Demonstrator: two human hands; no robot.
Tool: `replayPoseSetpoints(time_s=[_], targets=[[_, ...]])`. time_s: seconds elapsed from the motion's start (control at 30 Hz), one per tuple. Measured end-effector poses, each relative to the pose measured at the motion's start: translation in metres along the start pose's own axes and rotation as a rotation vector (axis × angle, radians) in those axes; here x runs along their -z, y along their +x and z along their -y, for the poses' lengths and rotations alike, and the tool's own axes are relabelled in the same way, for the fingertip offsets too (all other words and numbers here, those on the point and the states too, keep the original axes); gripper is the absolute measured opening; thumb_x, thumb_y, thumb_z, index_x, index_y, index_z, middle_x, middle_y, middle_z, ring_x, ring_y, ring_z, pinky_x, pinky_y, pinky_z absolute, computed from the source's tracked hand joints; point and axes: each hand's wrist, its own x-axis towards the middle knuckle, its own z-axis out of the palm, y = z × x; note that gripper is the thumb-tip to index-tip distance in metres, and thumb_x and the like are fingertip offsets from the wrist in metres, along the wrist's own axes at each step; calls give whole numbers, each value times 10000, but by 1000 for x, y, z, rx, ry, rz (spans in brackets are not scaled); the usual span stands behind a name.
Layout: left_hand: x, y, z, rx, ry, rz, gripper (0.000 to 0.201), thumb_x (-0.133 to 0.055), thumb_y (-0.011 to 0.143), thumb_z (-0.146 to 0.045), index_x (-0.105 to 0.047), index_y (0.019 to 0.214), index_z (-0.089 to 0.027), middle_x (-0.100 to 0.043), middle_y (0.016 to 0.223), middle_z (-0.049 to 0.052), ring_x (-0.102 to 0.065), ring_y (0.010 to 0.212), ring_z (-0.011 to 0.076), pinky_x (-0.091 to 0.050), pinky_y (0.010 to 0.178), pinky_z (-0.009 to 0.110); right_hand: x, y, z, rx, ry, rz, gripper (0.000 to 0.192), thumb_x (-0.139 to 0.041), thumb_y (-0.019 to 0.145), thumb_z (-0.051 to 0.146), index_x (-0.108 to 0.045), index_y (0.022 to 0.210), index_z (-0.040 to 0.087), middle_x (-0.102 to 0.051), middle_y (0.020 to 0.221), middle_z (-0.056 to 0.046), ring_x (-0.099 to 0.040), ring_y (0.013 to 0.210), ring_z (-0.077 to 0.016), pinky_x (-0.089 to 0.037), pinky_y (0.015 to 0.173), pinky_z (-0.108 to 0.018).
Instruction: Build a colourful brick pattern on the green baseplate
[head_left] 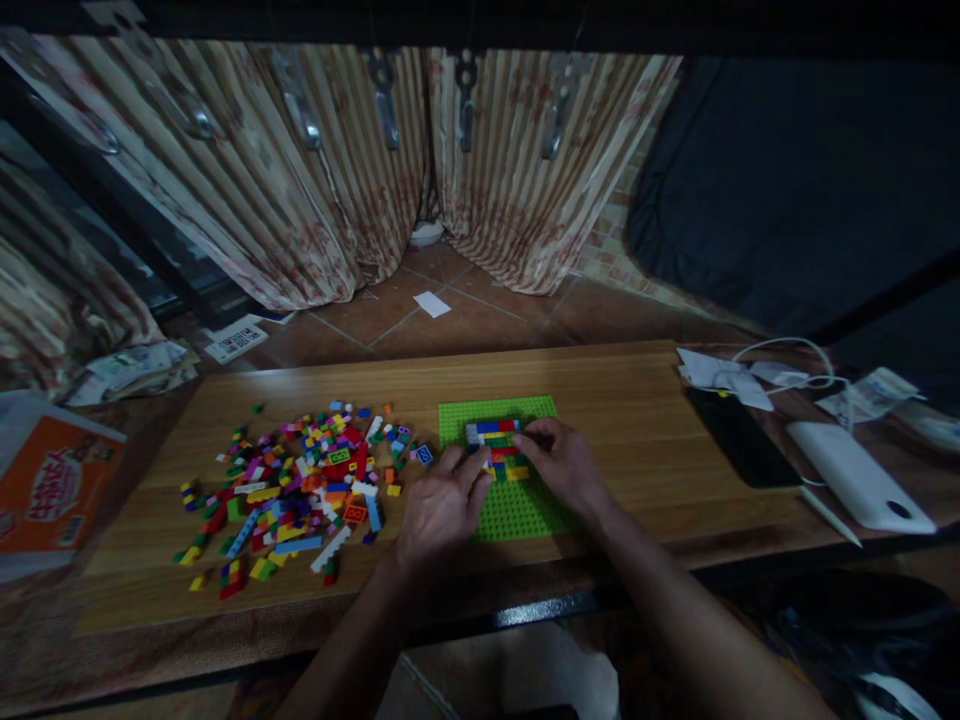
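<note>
A bright green studded baseplate (pixel 525 515) lies on the wooden board. On it sits a low structure of toy bricks (pixel 499 438) in rows of grey, blue, red, yellow and green. My left hand (pixel 442 500) has curled fingers against the structure's left and near side, thumb and index close together. From the right, my right hand (pixel 562 460) pinches at the upper right edge of the structure, its fingertips close to a red brick. Whether a separate small brick is between those fingertips is hidden. Both hands partly cover the baseplate.
A loose pile of colourful toy bricks (pixel 300 490) spreads over the left of the wooden board (pixel 615 390). To the right lie a black phone (pixel 739 440), a white power bank (pixel 859 475), a cable (pixel 795 343) and a white stylus (pixel 831 515). An orange-and-white box (pixel 52 485) stands far left.
</note>
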Motion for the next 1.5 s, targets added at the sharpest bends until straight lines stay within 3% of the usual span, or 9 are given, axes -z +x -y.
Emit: replayPoseSetpoints(time_s=[0.17,0.3,0.53,0.7,0.97,1.13,1.27,1.5], targets=[[-3,-1,-4,14,83,-15,412,-352,952,-393,-485,1324,-274,-598,1092,50,-622,859,185,-497,652,284,-3,0,2,0,-37,-7,246,-633,756,421,-616,794,179,-662,748,-26,-612,676,-167,-460,649,-300],[-4,-2,-10,16,152,-12,437,-368,943,-410,-484,1332,-248,-600,1085,71,-608,914,220,-501,718,321,-5,-1,2,11,-46,-16,237,-636,761,418,-607,786,185,-655,739,-20,-603,670,-165,-448,645,-297],[-3,-2,-29,109,261,84,553,-486,881,-474,-451,1360,-200,-580,1121,115,-593,933,258,-510,690,338,-10,-3,3,37,-132,-41,191,-607,785,385,-573,787,197,-634,735,-21,-583,671,-179,-428,639,-304],[-4,-2,-33,141,235,113,568,-492,878,-480,-443,1361,-185,-575,1116,121,-592,947,256,-512,710,336,-8,-3,5,45,-133,-12,199,-593,784,398,-571,801,201,-643,736,-27,-593,665,-182,-436,639,-308],[-4,-8,-27,134,112,45,541,-470,888,-441,-414,1372,-206,-570,1133,106,-587,951,245,-508,752,338,-1,-1,3,38,-153,54,301,-532,803,474,-614,860,190,-671,787,-47,-620,709,-190,-457,676,-321],[15,-9,-8,188,-30,-97,408,-409,924,-376,-494,1286,-209,-592,1134,87,-605,931,212,-506,778,324,1,-2,7,24,-201,53,310,-491,836,449,-635,887,179,-692,826,-69,-637,736,-201,-462,681,-329],[33,-7,24,317,-152,-195,275,-413,915,-250,-607,1103,-200,-636,1073,73,-625,901,184,-502,800,301,2,-2,9,30,-237,50,312,-487,845,436,-652,909,179,-699,834,-76,-644,736,-204,-465,671,-326],[53,-7,75,352,-282,-336,272,-433,880,-204,-659,1028,-175,-689,1034,64,-637,954,176,-478,884,287,4,-1,11,-9,-276,-34,360,-477,856,447,-642,989,156,-695,820,-91,-647,730,-224,-472,664,-333]])
